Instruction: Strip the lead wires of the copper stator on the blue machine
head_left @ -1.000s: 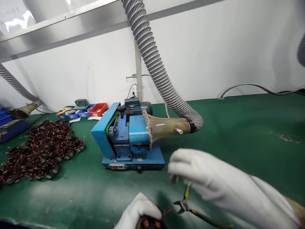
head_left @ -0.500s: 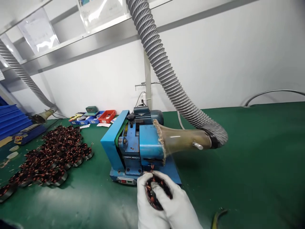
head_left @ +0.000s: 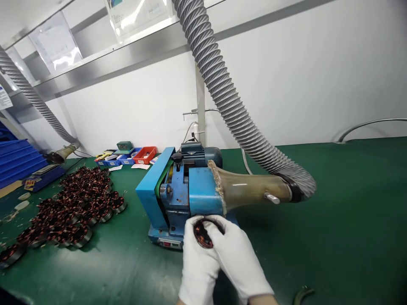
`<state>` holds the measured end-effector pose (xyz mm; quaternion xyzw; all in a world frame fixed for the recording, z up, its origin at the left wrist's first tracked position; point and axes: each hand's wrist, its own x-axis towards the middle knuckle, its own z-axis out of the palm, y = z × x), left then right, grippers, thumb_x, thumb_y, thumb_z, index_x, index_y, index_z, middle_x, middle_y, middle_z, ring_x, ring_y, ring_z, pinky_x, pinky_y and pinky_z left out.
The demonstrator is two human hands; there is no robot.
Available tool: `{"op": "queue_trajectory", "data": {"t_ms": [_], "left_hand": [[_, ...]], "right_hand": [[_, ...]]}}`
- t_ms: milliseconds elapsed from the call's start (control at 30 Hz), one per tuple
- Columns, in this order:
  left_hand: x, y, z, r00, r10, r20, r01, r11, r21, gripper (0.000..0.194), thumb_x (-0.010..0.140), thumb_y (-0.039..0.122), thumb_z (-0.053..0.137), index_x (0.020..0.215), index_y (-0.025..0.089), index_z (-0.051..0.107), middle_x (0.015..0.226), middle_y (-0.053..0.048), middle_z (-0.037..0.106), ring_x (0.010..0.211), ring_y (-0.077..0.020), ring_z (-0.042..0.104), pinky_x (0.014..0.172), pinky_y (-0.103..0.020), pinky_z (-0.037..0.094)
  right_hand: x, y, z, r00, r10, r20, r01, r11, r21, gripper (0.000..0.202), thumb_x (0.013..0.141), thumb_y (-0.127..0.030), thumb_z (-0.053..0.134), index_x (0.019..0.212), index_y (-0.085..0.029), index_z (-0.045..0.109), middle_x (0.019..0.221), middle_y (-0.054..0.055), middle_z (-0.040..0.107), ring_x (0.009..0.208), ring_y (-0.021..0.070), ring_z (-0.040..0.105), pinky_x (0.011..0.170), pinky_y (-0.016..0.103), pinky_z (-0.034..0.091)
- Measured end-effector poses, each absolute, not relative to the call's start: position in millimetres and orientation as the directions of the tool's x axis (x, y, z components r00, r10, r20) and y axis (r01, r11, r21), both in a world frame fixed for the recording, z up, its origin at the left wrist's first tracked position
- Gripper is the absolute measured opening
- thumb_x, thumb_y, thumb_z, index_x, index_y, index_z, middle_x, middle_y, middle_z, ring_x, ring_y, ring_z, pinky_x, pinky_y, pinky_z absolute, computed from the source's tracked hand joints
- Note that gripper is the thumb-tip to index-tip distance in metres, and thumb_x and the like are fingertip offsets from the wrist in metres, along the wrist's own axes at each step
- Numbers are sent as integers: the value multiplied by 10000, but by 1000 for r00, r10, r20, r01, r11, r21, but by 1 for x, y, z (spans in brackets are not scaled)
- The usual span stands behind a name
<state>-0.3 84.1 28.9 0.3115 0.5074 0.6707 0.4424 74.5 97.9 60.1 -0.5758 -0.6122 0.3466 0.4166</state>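
You had both white-gloved hands, left hand [head_left: 197,258] and right hand [head_left: 237,258], closed around the round copper-wound stator [head_left: 203,234] at lower centre of frame, its open face tilted toward you, pressed just before the blue metal bench machine [head_left: 178,195] directly above.

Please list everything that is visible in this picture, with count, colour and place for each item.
blue machine: one, blue, bench centre
hose: one, grey, from above to machine's right side
wound coil: one, copper and black, in both hands at machine's front
coil pile: many, copper and black, bench left
small bins: several, red and blue, back left
pliers: one, dark, bench bottom right
bench mat: one, green
left hand: white glove, holding coil
right hand: white glove, holding coil
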Motion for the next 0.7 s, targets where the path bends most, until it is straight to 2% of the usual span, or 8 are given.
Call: {"op": "queue_trajectory", "data": {"t_ms": [167, 300, 467, 600, 700], "left_hand": [[-3, 58, 16, -435, 900, -25, -256, -97, 962, 390, 529, 164, 768, 891, 194, 625, 986, -99, 718, 947, -245, 680, 865, -336, 522], [-7, 37, -9, -497, 867, 25, -202, -144, 969, 368, 579, 205, 758, 932, 215, 658, 1089, -95, 687, 1062, -247, 634, 949, -330, 482], [-7, 58, -4, -442, 897, 1, -255, -126, 959, 364, 542, 219, 776, 882, 209, 646, 992, -90, 713, 926, -246, 681, 843, -333, 538], [-6, 79, 9, -456, 890, 7, -268, -145, 953, 386, 501, 195, 789, 851, 205, 624, 915, -76, 728, 881, -238, 694, 823, -336, 540], [-4, 84, 18, -446, 895, 8, -274, -145, 951, 416, 470, 184, 801, 840, 199, 613, 848, -63, 737, 808, -226, 702, 786, -340, 545]], "right_hand": [[77, 73, 55, -28, 997, 78, 426, 82, -901, 304, 829, -296, 459, 928, -235, 740, 931, 65, 783, 857, 251, 726, 775, 354, 569], [79, 51, 35, 4, 982, 191, 445, 169, -879, 384, 840, -359, 420, 1046, -207, 707, 1026, 82, 766, 934, 257, 715, 818, 349, 564], [77, 66, 35, -15, 997, 79, 452, 77, -889, 347, 830, -361, 473, 1021, -205, 716, 1015, 86, 770, 927, 269, 714, 808, 364, 567], [75, 84, 51, 21, 997, 80, 470, 61, -881, 338, 822, -327, 444, 941, -203, 736, 944, 94, 780, 878, 284, 716, 796, 401, 557], [75, 89, 58, 19, 998, 58, 468, 42, -883, 312, 815, -316, 460, 882, -210, 746, 862, 95, 785, 822, 283, 724, 746, 388, 564]]}}
